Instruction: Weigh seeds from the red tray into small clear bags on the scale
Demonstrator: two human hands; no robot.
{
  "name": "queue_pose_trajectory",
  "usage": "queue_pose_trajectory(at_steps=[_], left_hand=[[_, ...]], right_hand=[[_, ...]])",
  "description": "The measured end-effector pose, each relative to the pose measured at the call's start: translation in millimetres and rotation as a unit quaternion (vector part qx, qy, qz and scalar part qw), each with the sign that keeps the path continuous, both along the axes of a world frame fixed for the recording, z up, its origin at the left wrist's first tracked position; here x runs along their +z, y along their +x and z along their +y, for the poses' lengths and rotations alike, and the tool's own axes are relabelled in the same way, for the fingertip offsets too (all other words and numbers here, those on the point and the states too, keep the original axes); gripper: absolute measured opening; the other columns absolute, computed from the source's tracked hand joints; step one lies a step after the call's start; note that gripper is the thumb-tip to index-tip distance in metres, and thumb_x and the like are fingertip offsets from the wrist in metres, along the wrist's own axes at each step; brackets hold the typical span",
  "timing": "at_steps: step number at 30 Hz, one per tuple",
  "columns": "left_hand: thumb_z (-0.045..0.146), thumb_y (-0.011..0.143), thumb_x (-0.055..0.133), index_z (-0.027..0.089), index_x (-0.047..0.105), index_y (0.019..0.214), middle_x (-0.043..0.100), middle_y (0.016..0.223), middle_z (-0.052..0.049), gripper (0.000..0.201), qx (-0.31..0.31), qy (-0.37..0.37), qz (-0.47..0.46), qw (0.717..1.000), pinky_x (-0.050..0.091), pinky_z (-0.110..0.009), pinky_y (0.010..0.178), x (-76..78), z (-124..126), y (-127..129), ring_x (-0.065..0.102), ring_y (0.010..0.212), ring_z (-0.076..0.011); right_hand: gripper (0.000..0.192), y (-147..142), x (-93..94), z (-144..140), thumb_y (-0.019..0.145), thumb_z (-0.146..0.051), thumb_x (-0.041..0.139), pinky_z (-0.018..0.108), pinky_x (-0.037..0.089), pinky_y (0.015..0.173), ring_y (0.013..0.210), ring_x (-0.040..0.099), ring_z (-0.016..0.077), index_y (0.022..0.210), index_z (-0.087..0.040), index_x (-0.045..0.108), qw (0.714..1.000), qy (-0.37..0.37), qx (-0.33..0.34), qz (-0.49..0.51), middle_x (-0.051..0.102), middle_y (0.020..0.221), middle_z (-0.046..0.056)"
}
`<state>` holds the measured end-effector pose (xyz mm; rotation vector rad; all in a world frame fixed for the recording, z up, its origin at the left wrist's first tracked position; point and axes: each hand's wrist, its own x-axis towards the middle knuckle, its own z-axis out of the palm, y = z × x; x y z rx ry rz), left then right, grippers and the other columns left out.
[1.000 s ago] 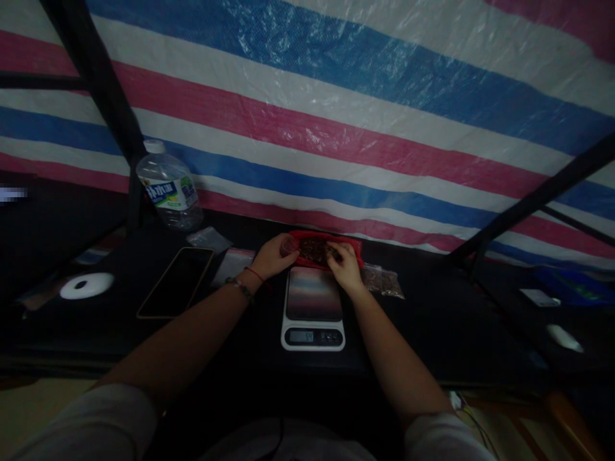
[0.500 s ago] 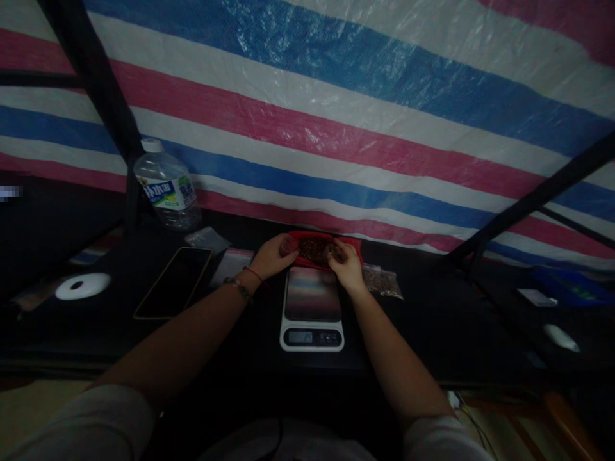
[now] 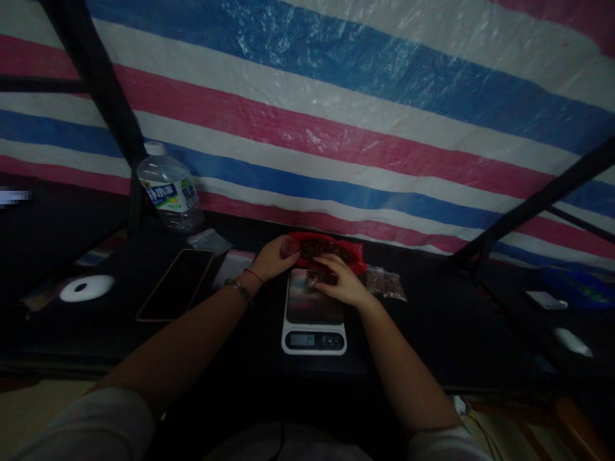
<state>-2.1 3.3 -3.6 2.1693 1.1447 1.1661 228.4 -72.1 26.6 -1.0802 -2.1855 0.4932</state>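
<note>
In the head view, the person's left hand (image 3: 275, 257) is closed on the left end of a red bag (image 3: 356, 257) in the centre of the frame, thumb to the front; whether the pinkish rounded part beside it belongs to the bag cannot be told. This grip probably steadies the bag and keeps its mouth open, since the dark brown pieces (image 3: 324, 248) inside are well exposed. The right hand (image 3: 343, 282) is over the upper right of the scale (image 3: 312, 310), its fingers bent around a few brown bits (image 3: 312, 278); whether they pinch these or have let go cannot be told. The scale sits directly below the bag in the frame, likely so that the reach from one to the other is short. Two filled clear packets (image 3: 394, 285) lie right of the bag, and pale flat bags (image 3: 234, 264) lie left of the left hand, presumably within reach but out of the way. The phone (image 3: 175, 286) lies farther left, with the bottle (image 3: 170, 192) above it.

Compared with half a second ago, the right hand has left the pieces in the bag and come down over the scale, baring more of the bag's right side. The left hand has kept its place.
</note>
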Motion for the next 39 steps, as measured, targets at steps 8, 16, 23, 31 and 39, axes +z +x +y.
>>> queue_pose_trajectory(at_steps=[8, 16, 23, 31, 39], left_hand=[[0.036, 0.078, 0.060, 0.018, 0.059, 0.102, 0.066, 0.095, -0.004, 0.030, 0.001, 0.001, 0.000, 1.000, 0.051, -0.032, 0.076, 1.7, -2.8, 1.7, 0.063, 0.084, -0.0197], [0.037, 0.076, 0.062, 0.016, 0.060, 0.104, 0.066, 0.099, -0.005, 0.035, -0.004, -0.007, 0.004, 1.000, 0.051, -0.033, 0.085, 1.5, -2.2, 1.7, 0.064, 0.090, -0.0202], [0.036, 0.076, 0.064, 0.015, 0.059, 0.111, 0.067, 0.103, -0.006, 0.041, -0.023, -0.013, -0.010, 1.000, 0.051, -0.033, 0.087, 1.5, -3.5, 3.6, 0.064, 0.093, -0.0202], [0.035, 0.075, 0.066, 0.014, 0.055, 0.122, 0.066, 0.108, -0.008, 0.052, -0.026, -0.025, -0.016, 0.999, 0.050, -0.033, 0.088, 2.2, -4.1, 2.7, 0.064, 0.096, -0.0211], [0.034, 0.075, 0.067, 0.015, 0.054, 0.125, 0.065, 0.113, -0.008, 0.055, -0.028, -0.012, -0.019, 0.999, 0.049, -0.034, 0.092, 0.4, -3.2, 2.7, 0.063, 0.101, -0.0213]], right_hand=[[0.018, 12.3, -8.0, 13.0, 0.085, -0.028, 0.054, 0.037, 0.052, 0.082, 0.086, 0.065, 0.0213, 0.093, -0.023, 0.070, 0.980, 0.065, -0.153, 0.109, 0.070, 0.088, 0.005], [0.052, 17.7, -14.1, 17.7, 0.074, -0.003, 0.037, 0.040, 0.048, 0.097, 0.106, 0.061, 0.0196, 0.115, -0.021, 0.064, 0.987, 0.111, -0.105, 0.059, 0.068, 0.110, 0.005], [0.051, 17.3, -12.7, 17.9, 0.070, -0.002, 0.037, 0.039, 0.048, 0.097, 0.107, 0.059, 0.0202, 0.108, -0.021, 0.066, 0.983, 0.129, -0.118, 0.058, 0.066, 0.108, 0.007], [0.043, 15.3, -9.9, 14.2, 0.078, -0.006, 0.038, 0.040, 0.046, 0.098, 0.107, 0.058, 0.0206, 0.108, -0.020, 0.066, 0.985, 0.116, -0.116, 0.056, 0.066, 0.108, 0.008], [0.036, 10.8, -0.9, 5.1, 0.092, -0.027, 0.046, 0.044, 0.039, 0.103, 0.116, 0.052, 0.0227, 0.127, -0.023, 0.055, 0.998, 0.063, -0.011, 0.021, 0.063, 0.119, 0.008]])
